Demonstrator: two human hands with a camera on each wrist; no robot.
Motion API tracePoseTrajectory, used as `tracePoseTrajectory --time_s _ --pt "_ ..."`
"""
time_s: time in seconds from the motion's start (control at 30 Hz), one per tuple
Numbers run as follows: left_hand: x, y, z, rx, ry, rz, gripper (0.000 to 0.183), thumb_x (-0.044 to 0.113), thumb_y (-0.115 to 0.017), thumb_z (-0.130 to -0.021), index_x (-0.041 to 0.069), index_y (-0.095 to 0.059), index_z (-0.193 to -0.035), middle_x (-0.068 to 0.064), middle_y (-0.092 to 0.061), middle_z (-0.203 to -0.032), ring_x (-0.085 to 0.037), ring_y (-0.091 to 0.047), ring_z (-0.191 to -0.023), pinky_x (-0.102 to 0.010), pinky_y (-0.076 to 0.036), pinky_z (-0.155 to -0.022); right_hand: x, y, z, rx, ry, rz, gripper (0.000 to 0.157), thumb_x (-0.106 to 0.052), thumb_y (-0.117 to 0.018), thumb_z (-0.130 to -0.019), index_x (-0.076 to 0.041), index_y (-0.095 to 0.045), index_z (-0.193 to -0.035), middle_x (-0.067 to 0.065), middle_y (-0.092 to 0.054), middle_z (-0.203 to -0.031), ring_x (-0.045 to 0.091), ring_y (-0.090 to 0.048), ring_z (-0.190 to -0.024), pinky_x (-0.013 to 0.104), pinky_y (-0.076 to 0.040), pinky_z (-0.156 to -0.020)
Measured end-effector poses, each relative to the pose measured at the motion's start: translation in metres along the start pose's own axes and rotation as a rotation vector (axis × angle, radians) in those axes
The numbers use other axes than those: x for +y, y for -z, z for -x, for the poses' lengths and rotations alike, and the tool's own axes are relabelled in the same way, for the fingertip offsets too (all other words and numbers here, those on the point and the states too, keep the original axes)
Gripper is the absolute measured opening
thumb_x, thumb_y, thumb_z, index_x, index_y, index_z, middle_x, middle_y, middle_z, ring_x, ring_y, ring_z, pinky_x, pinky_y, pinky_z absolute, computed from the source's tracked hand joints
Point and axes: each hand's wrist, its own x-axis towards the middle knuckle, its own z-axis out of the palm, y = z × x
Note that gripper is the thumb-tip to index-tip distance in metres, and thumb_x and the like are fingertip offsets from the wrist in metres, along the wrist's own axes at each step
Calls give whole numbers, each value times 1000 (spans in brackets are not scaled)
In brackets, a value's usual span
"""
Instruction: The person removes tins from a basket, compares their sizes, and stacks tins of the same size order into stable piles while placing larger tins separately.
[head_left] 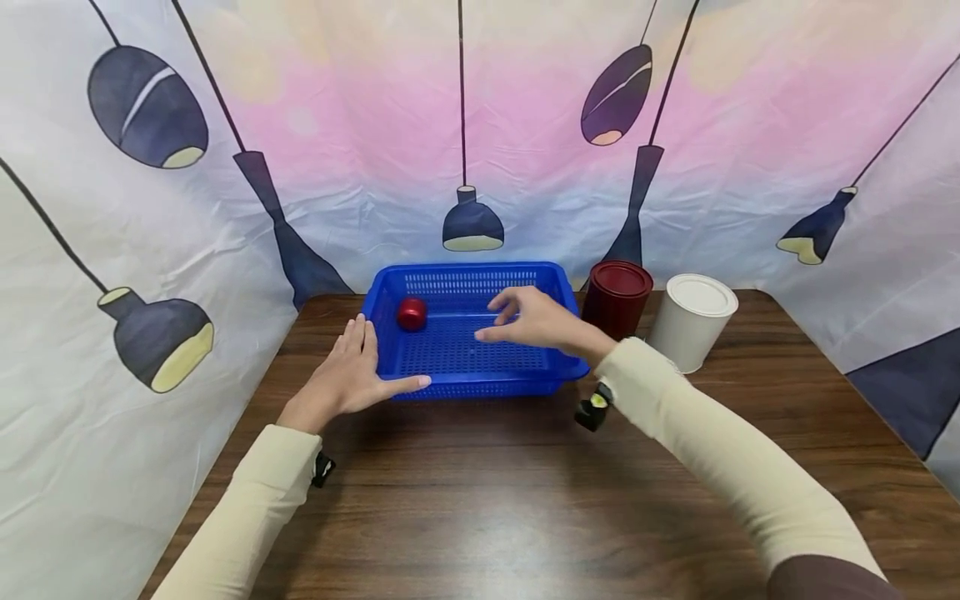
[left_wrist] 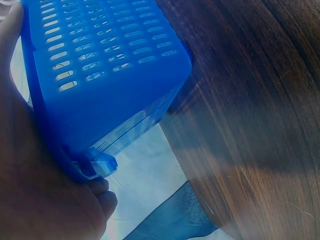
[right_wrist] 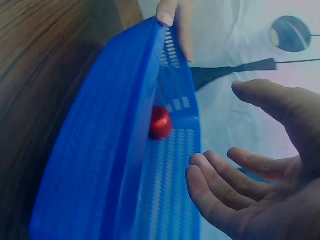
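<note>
A blue plastic basket (head_left: 480,377) with slotted walls stands toward the back of the table. Inside it, at the left, lies a small shiny red cylindrical object (head_left: 412,314), seen also in the right wrist view as a red object (right_wrist: 161,123). My left hand (head_left: 347,372) rests on the basket's front left corner, fingers straight along the left rim and thumb stretched along the front one. Over the right half of the basket hovers my right hand (head_left: 531,318), its fingers loosely bent and apart with nothing between them.
Right of the basket stands a dark red lidded can (head_left: 617,300), partly behind my right wrist. Beside it is a white lidded can (head_left: 693,321). The wooden table (head_left: 480,500) stretches in front, and a printed cloth (head_left: 375,100) hangs behind.
</note>
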Motion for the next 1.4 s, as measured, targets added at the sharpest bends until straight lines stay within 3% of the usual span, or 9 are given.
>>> tracePoseTrajectory --time_s 0.13,0.3,0.57,0.7,0.87,1.17,1.4 --pt "0 -1 1 4 -3 -1 141 92 -49 -75 -12 2 -156 -31 10 -164 -50 6 -151 -66 -7 -118 -8 -21 -27 -58 -76 -116 63 -41 -81 -87 -7 -57 -134 12 -67 -114 30 -69 -97 45 -58 -87" --pt "0 -1 1 2 -8 0 141 92 -50 -76 -13 0 -156 -31 10 -164 -50 7 -150 -65 -6 -118 -18 -42 -53 -103 -155 -248 68 -37 -81 -87 -1 -54 -138 16 -60 -128 37 -65 -113 49 -54 -96" --pt "2 1 -1 11 -18 -13 140 92 -49 -75 -12 -1 -156 -30 8 -165 -50 5 -151 -67 -8 -117 -29 -57 -87 -94 -259 -432 69 -34 -81 -88 1 -51 -140 25 -60 -134 40 -62 -120 49 -51 -101" --pt "2 1 -1 19 -22 -9 140 91 -50 -76 -12 -2 -156 -30 7 -165 -50 4 -151 -66 -8 -117 -31 -64 -103 -62 -321 -510 80 -35 -81 -87 1 -42 -147 26 -60 -134 40 -62 -120 48 -51 -101" --pt "0 -1 1 18 -9 -11 139 91 -50 -75 -12 -2 -157 -30 6 -165 -52 3 -150 -67 -10 -116 -31 -76 -116 -60 -369 -552 94 -32 -80 -89 -3 -23 -158 29 -58 -135 42 -61 -122 49 -51 -101" --pt "0 -3 3 24 -6 -9 140 91 -51 -75 -11 -2 -157 -30 6 -165 -51 2 -150 -68 -11 -116 -29 -90 -134 -10 -419 -542 100 -31 -77 -92 -9 -9 -163 32 -56 -134 43 -62 -117 50 -52 -99" --pt "0 -5 3 34 -9 -5 139 90 -51 -75 -11 -4 -157 -31 4 -165 -53 0 -150 -70 -13 -114 -22 -95 -153 21 -480 -485 89 -36 -77 -91 -5 -28 -158 29 -58 -134 41 -64 -115 48 -55 -95"
